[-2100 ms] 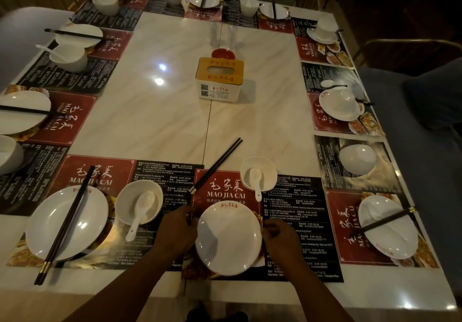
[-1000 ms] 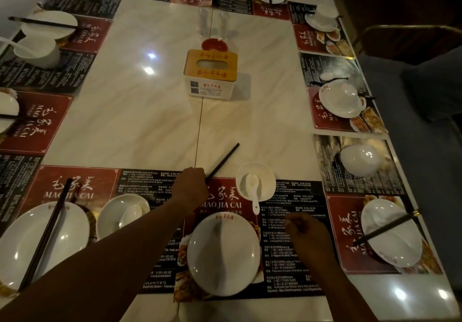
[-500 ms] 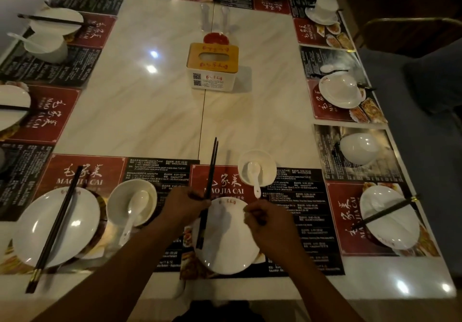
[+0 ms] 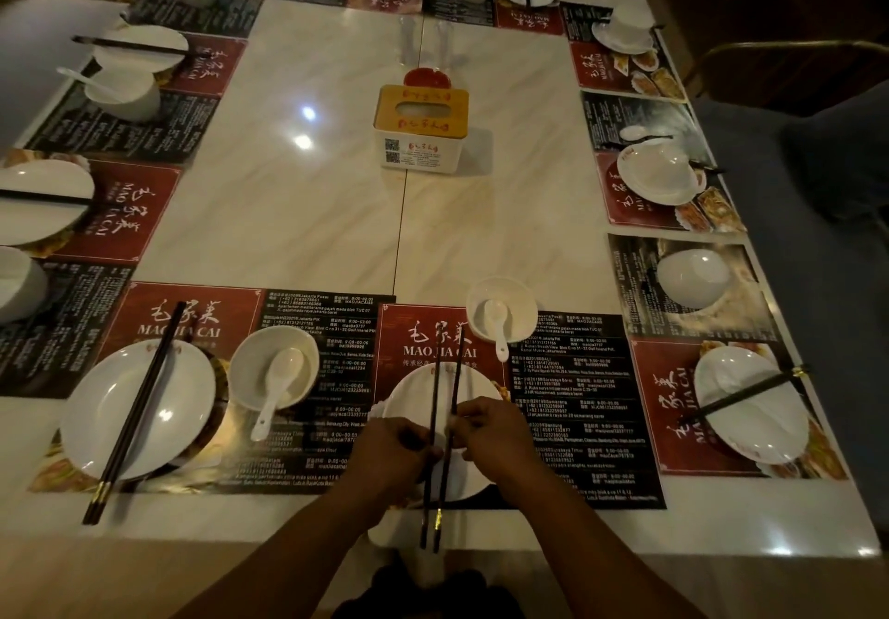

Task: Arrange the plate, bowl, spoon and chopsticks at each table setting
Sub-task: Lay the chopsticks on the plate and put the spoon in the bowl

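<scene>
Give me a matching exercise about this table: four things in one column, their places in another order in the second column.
1 tissue box
2 front chopsticks
3 front spoon
4 bowl at the right edge

a across the front plate, pinched by left hand and right hand
b middle of the table
c in the small bowl
d on a placemat, dark half

Pairs: 1-b, 2-a, 3-c, 4-d.

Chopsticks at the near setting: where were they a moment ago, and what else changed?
The chopsticks lay slanted on the table beyond the plate; the left hand picked them up and swung them over the plate, pointing away. Now the right hand pinches them too. The plate, bowl and spoon stayed put.
</scene>
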Demonstrator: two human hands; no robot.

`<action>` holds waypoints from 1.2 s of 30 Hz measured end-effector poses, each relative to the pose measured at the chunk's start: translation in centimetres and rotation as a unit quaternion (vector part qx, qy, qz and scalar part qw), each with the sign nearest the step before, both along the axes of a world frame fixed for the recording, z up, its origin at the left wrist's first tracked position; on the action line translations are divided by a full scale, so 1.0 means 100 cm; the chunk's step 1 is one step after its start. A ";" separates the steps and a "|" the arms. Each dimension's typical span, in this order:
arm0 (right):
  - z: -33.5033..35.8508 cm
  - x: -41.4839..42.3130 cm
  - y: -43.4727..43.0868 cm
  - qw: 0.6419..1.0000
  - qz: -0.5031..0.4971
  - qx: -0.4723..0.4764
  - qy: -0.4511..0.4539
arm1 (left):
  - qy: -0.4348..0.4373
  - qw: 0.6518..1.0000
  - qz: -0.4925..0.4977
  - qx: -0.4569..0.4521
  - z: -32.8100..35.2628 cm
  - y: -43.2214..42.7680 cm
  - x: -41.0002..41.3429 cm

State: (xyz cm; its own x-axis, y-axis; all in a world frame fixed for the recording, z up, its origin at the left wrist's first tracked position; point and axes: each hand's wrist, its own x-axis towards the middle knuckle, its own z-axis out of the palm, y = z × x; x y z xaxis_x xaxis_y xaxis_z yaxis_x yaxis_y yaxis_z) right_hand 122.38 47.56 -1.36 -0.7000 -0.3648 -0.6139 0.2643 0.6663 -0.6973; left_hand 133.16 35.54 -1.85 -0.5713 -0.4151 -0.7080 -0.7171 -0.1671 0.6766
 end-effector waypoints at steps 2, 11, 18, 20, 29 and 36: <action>-0.005 0.000 0.004 0.999 0.019 0.023 0.027 | -0.001 0.999 -0.032 -0.040 -0.005 -0.001 0.002; -0.011 -0.003 0.001 0.978 0.123 0.090 0.141 | -0.029 0.951 -0.200 -0.232 -0.018 0.002 -0.007; -0.015 -0.002 -0.003 0.972 0.125 0.100 0.172 | -0.001 0.925 -0.197 -0.325 -0.024 -0.013 -0.007; -0.014 0.002 -0.006 0.970 0.110 0.104 0.188 | -0.010 0.913 -0.177 -0.368 -0.023 -0.027 -0.006; -0.017 0.015 -0.010 0.952 0.152 0.140 0.227 | -0.007 0.894 -0.215 -0.394 -0.031 -0.057 -0.001; -0.016 0.016 -0.010 0.950 0.143 0.139 0.241 | 0.010 0.910 -0.192 -0.368 -0.032 -0.058 -0.001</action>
